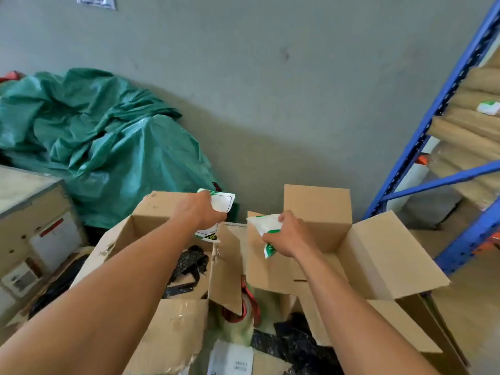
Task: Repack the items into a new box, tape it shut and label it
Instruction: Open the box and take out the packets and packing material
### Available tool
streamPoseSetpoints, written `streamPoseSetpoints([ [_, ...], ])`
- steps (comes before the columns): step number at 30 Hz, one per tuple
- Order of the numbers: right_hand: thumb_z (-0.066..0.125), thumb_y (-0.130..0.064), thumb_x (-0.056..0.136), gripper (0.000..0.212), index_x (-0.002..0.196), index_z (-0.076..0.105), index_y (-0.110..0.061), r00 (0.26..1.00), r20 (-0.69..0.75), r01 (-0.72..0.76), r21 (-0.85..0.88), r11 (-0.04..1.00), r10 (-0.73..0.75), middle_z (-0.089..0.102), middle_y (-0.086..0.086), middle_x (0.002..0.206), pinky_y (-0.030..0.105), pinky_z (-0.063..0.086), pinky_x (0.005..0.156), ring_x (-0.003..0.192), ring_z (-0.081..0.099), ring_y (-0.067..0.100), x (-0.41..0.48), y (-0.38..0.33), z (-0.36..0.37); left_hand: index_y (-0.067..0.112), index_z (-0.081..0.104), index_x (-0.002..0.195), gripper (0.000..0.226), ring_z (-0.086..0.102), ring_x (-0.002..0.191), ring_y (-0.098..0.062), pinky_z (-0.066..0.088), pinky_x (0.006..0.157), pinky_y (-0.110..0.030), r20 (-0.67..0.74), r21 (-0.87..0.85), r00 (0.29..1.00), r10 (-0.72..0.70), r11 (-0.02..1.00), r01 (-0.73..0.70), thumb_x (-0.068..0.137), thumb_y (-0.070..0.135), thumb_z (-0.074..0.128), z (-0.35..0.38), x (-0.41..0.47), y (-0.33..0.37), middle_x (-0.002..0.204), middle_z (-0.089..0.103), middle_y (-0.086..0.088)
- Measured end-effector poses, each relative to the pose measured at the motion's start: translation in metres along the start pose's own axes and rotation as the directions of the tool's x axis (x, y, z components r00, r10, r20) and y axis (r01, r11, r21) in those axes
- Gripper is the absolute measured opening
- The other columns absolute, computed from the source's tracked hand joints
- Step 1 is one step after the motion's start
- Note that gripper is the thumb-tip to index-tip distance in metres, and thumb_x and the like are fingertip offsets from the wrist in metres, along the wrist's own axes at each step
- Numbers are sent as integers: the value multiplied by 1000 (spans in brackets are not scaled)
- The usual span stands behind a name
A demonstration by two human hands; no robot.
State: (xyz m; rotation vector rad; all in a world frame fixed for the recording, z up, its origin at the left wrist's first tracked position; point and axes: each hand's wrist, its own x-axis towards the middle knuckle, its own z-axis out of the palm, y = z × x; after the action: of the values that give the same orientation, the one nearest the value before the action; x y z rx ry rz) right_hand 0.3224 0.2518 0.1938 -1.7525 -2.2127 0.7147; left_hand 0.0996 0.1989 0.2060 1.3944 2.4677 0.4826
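Head view: left hand [198, 212] is gripping a white pouch [223, 203] above the worn box [151, 209]. Right hand [289, 234] is clutching a second pouch [262, 223] over the left edge of the new box [378, 253]

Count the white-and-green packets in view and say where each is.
3 packets: one gripped by the left hand, one by the right hand, a likely third on the blue shelf. Others may lie hidden in the boxes.
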Motion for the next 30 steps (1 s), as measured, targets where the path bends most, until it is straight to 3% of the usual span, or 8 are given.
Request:
streamPoseSetpoints([
  [3, 74, -38, 78, 59, 127, 47, -18, 997, -24, -69, 40, 997, 70, 60, 10, 121, 43, 56, 87, 105, 62, 31, 13, 52, -37, 18, 54, 132, 66, 53, 90, -27, 45, 74, -34, 4, -17, 998, 62, 998, -62, 79, 53, 70, 17, 2, 66, 117, 63, -10],
  [6, 74, -31, 83, 60, 134, 48, -14, 990, 2, -141, 80, 987, 142, 62, 8, 131, 32, 51, 88, 115, 62, 31, 26, 105, -62, 18, 54, 132, 66, 55, 91, -28, 48, 75, -34, 35, -43, 993, 110, 993, -109, 79, 53, 71, 55, 8, 129, 115, 63, -9],
  [9, 69, -47, 70, 80, 140, 52, -14, 977, 63, -208, 116, 971, 201, 60, 7, 138, 32, 48, 98, 123, 59, 30, 52, 163, -72, 17, 54, 132, 65, 60, 100, -30, 50, 79, -36, 82, -89, 992, 97, 992, -90, 80, 53, 72, 108, 18, 188, 119, 63, -10],
  [11, 63, -47, 70, 69, 132, 62, -17, 969, 121, -227, 102, 968, 214, 64, 6, 135, 35, 48, 102, 122, 60, 29, 71, 193, -68, 16, 53, 131, 63, 62, 105, -30, 51, 82, -37, 123, -128, 990, 64, 991, -49, 82, 49, 73, 145, 27, 215, 123, 62, -11],
  [14, 59, -49, 81, 44, 114, 72, -21, 954, 178, -253, 30, 967, 243, 69, 6, 125, 31, 50, 92, 116, 63, 29, 107, 232, -48, 16, 54, 130, 60, 61, 101, -27, 50, 78, -34, 168, -133, 986, 7, 991, 15, 82, 45, 73, 208, 44, 241, 122, 64, -9],
  [17, 56, -54, 66, 56, 109, 72, -21, 928, 229, -285, -70, 956, 293, 72, 0, 119, 31, 51, 84, 111, 66, 29, 150, 272, 3, 15, 55, 125, 49, 65, 107, -29, 45, 74, -32, 221, -51, 972, -79, 994, 92, 85, 40, 70, 263, 50, 245, 120, 65, -8],
  [24, 71, -31, 83, 75, 146, 38, -5, 884, 255, -375, -116, 920, 392, 47, 15, 145, 32, 46, 102, 132, 51, 29, 185, 307, 58, 13, 59, 124, 40, 65, 115, -28, 50, 84, -31, 298, 69, 928, -225, 974, 214, 89, 30, 68, 343, 59, 230, 125, 66, -9],
  [30, 85, -31, 76, 106, 153, 14, -17, 833, 368, -374, -177, 911, 413, 43, 17, 143, 42, 49, 103, 131, 51, 34, 190, 323, 82, 14, 51, 131, 61, 64, 113, -29, 51, 84, -33, 336, 63, 897, -288, 957, 284, 82, 39, 76, 372, 63, 220, 126, 64, -9],
])
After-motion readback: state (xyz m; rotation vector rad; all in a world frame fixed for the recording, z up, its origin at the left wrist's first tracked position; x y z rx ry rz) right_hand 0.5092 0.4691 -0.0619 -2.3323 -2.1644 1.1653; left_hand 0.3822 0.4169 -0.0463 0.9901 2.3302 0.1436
